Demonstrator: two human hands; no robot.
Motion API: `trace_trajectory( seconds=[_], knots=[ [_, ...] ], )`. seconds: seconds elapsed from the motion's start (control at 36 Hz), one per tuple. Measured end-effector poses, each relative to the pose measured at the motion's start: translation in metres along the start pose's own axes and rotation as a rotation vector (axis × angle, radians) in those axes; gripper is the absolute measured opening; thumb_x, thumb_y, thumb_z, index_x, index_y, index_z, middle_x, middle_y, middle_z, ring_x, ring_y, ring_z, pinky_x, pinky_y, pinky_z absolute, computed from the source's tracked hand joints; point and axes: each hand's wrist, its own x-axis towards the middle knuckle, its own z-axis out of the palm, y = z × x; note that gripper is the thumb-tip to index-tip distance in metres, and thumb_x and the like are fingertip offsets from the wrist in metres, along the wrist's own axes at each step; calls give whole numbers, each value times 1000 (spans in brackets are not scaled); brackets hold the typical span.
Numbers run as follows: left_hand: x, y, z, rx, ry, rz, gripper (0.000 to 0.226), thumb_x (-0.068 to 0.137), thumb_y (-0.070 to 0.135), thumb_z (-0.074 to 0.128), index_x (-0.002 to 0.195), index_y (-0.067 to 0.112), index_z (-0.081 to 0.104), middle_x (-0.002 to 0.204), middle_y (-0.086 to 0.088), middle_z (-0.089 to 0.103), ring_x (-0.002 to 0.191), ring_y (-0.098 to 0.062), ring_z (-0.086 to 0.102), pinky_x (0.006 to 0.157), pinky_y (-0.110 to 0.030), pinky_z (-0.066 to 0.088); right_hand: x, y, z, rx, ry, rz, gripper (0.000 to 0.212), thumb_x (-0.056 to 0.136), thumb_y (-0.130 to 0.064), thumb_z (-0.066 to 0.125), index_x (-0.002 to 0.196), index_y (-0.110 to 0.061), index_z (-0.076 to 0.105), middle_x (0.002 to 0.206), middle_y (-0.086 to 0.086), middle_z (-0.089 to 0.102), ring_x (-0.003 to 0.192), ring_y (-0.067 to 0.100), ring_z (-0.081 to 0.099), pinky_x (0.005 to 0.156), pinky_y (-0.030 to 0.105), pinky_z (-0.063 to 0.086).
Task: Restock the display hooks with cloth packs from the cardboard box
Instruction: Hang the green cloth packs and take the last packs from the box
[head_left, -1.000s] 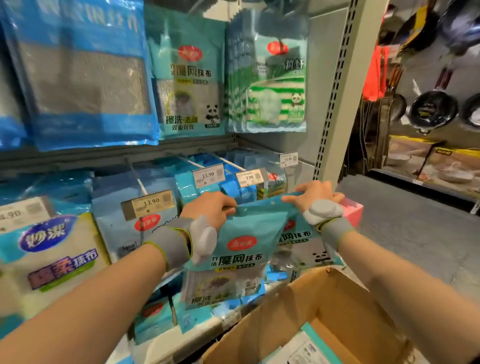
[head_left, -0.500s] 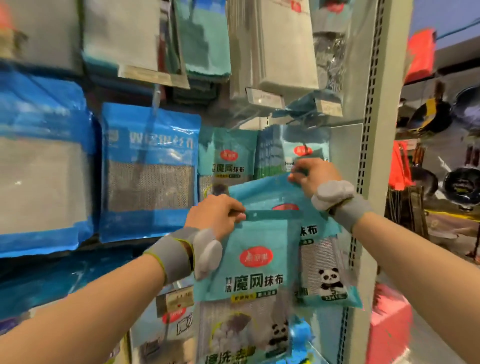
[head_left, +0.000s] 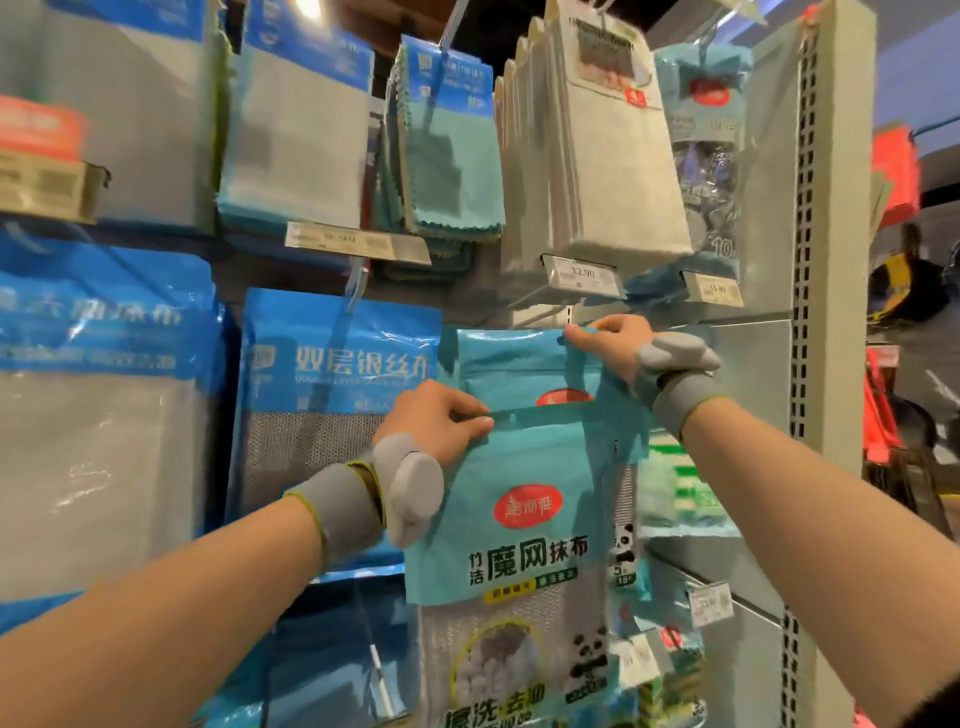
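Two teal cloth packs overlap in front of the shelving. My left hand (head_left: 436, 421) pinches the top edge of the front teal cloth pack (head_left: 519, 519), which has a red oval logo and a panda print. My right hand (head_left: 608, 345) grips the top right corner of the rear teal cloth pack (head_left: 509, 358), raised to a metal display hook (head_left: 540, 312) that sticks out from the back panel. Both wrists wear grey bands. The cardboard box is out of view.
Blue mesh-cloth packs (head_left: 332, 395) hang to the left. Grey and teal cloths (head_left: 452, 150) and white cloth packs (head_left: 592, 156) hang on the row above, with price tags (head_left: 582, 273) below them. A perforated shelf upright (head_left: 815, 260) stands at the right, with an aisle beyond.
Both hands lifted the teal packs from low over the cardboard box up to the middle hook row. The view tilted upward and the box left the frame.
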Motion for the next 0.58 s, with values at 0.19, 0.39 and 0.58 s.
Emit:
trace_trajectory(
  seconds=[0.19, 0.39, 0.58],
  knots=[
    [14, -4, -7, -97, -6, 44, 20, 86, 19, 65, 105, 15, 72, 98, 0, 72, 87, -5, 60, 83, -16, 43, 10, -8, 0, -49, 125, -15, 28, 72, -65, 56, 90, -44, 59, 118, 5, 63, 115, 32, 53, 99, 45, 44],
    [22, -9, -10, -71, -11, 52, 21, 86, 20, 65, 105, 15, 72, 103, 1, 72, 90, -8, 62, 87, -21, 47, 30, -17, 1, -76, 199, 55, 55, 78, -56, 51, 131, -39, 47, 132, 14, 53, 121, 36, 49, 102, 45, 42],
    [29, -9, -11, -75, 0, 59, 21, 87, 21, 64, 104, 14, 73, 101, -1, 73, 90, -8, 62, 89, -21, 46, 52, -16, -4, -186, 171, 136, 55, 88, -45, 48, 137, -23, 41, 143, 18, 39, 125, 37, 45, 105, 42, 39]
  ],
)
